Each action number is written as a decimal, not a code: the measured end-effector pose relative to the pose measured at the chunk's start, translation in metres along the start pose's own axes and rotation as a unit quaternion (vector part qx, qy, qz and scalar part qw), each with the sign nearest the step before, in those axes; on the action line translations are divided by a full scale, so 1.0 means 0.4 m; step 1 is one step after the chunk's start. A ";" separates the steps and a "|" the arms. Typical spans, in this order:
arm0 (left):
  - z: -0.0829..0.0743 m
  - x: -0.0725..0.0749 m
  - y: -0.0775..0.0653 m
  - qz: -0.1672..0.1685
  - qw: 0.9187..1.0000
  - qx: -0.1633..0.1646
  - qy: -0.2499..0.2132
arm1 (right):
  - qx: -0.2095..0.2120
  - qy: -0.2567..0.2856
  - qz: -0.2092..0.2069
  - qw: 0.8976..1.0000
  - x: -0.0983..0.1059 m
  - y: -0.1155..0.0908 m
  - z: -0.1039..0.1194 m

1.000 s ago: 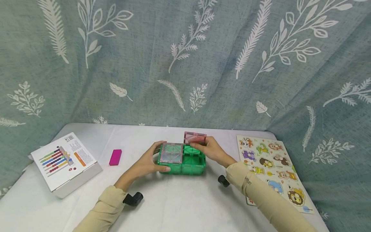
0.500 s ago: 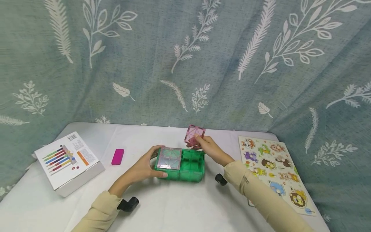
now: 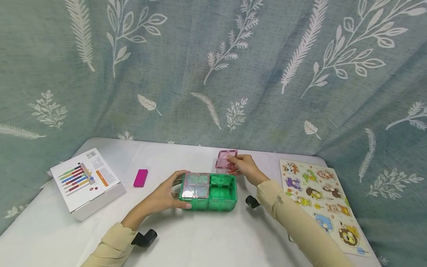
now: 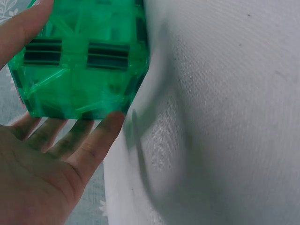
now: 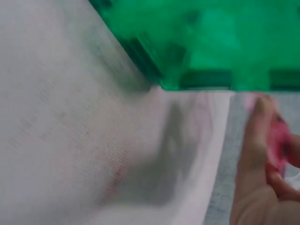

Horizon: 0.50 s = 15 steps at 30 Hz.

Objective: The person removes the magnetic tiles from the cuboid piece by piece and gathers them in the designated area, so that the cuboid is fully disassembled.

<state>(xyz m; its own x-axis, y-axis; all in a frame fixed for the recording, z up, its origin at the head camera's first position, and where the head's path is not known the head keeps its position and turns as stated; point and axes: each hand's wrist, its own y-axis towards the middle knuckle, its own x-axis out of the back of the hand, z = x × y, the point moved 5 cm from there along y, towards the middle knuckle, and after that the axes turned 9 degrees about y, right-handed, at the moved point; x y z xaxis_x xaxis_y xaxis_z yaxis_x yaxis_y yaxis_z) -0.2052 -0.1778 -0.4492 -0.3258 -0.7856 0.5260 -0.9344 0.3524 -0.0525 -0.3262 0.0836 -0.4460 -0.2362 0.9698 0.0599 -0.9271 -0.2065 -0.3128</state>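
A green see-through box of magnetic tiles [image 3: 221,205] stands on the white table. A clear pink square tile [image 3: 195,185] covers its left half; its right half is uncovered on top, showing a compartment. My left hand [image 3: 159,198] grips the box's left end, thumb at the front and fingers round the back; the left wrist view shows the fingers [image 4: 96,147] against the green wall. Just behind the box's right half, my right hand [image 3: 246,168] pinches another pink square magnetic tile [image 3: 222,158] by its right side. In the right wrist view that tile is blurred.
To the left lie a magenta block [image 3: 141,178] and a white box with an abacus picture [image 3: 87,181]. An animal puzzle board [image 3: 320,200] lies at the right, beside my right forearm. A leaf-patterned curtain [image 3: 186,74] hangs behind the table.
The pink tile in my right hand has come away from the box's right half, tilting up and then turning, and is now behind it. The box has shifted slightly left and nearer me.
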 end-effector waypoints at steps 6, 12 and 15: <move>0.002 0.003 -0.008 0.002 1.000 -0.007 0.000 | -0.035 -0.001 0.020 0.999 0.005 0.025 -0.023; 0.010 0.009 -0.009 0.008 1.000 -0.009 -0.001 | -0.054 -0.011 -0.037 0.998 0.020 0.056 -0.047; 0.012 0.011 -0.010 0.011 1.000 -0.004 -0.002 | -0.053 -0.035 -0.057 0.996 0.024 0.074 -0.056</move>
<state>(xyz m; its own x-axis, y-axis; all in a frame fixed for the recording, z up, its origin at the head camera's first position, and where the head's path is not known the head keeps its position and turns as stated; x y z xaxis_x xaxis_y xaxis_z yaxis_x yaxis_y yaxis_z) -0.2037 -0.1851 -0.4509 -0.3467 -0.7800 0.5210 -0.9259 0.3735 -0.0571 -0.3494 0.0899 -0.4760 -0.1545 0.9740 0.1658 -0.9138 -0.0771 -0.3988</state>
